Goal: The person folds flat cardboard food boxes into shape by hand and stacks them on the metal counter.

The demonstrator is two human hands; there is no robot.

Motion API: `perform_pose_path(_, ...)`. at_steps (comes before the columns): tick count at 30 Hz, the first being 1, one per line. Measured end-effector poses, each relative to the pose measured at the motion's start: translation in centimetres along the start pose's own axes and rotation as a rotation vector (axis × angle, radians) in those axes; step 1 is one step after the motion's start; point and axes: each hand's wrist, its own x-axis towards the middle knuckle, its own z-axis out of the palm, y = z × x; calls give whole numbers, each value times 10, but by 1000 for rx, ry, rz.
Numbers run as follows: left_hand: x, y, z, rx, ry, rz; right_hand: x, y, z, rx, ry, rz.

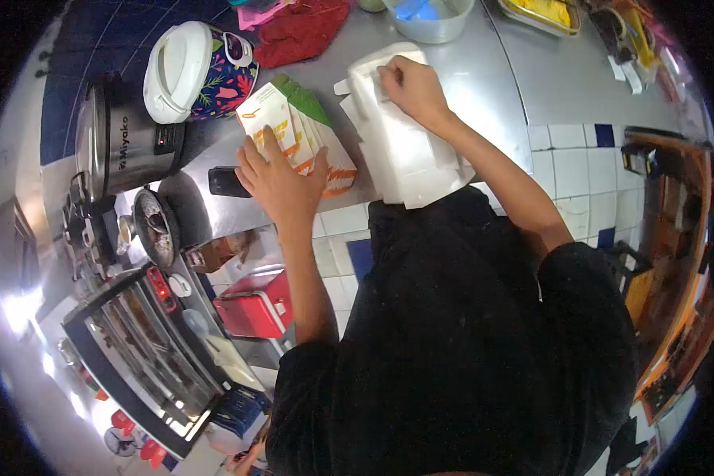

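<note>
On the steel counter, my left hand point(284, 178) lies with fingers spread over a stack of printed paper food cartons point(329, 159), white with green, yellow and orange. My right hand point(415, 90) is closed, its knuckles over the upper part of a white unfolded carton point(408, 163) with side tabs. Its fingertips are hidden, so whether they pinch the card cannot be seen. The carton's lower edge reaches the counter's front edge, close to the black shirt. A black phone-like object point(228, 182) is beside my left hand, partly covered by it.
A floral container with a white lid point(184, 71) and a steel Miyako cooker point(127, 139) stand on the left. Behind are a red cloth point(303, 33), a bowl with a blue utensil point(432, 25) and a tray of yellow food point(541, 12). A glass-fronted oven point(146, 357) is lower left.
</note>
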Motion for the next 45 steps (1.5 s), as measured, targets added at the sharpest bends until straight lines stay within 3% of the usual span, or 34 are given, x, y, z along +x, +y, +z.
perform_pose_path(1, -2, -8, 6, 72, -133, 1, -2, 2, 7, -39, -1, -33)
perform_pose_path(3, -11, -27, 27, -13, -169, 31, -8, -4, 19, -109, 16, -99)
perform_pose_path(9, -16, -23, 21, -176, -308, 8, -61, -8, 59, 114, -382, -106)
perform_pose_path(12, -18, -21, 20, -131, -283, 71, -76, -16, 69, 172, -452, -57)
perform_pose_path(17, -25, -31, 22, -128, -365, 119, -85, -14, 87, 233, -461, -30)
perform_pose_path(20, -32, -43, 32, -212, -273, 191, -84, -14, 91, 219, -478, 11)
perform_pose_path(26, -38, -47, 38, -270, -306, 95, -85, -17, 85, 199, -481, 22)
perform_pose_path(34, -36, -16, 23, -109, -406, 261, -82, -9, 85, 305, -621, 13)
perform_pose_path(37, -37, -16, 30, -117, -416, 256, -87, 2, 95, 430, -533, 12)
perform_pose_path(40, -38, -13, 36, -122, -446, 205, -95, 5, 90, 288, -363, 64)
perform_pose_path(45, -41, -19, 43, -89, -486, 248, -97, 8, 85, 275, -606, 68)
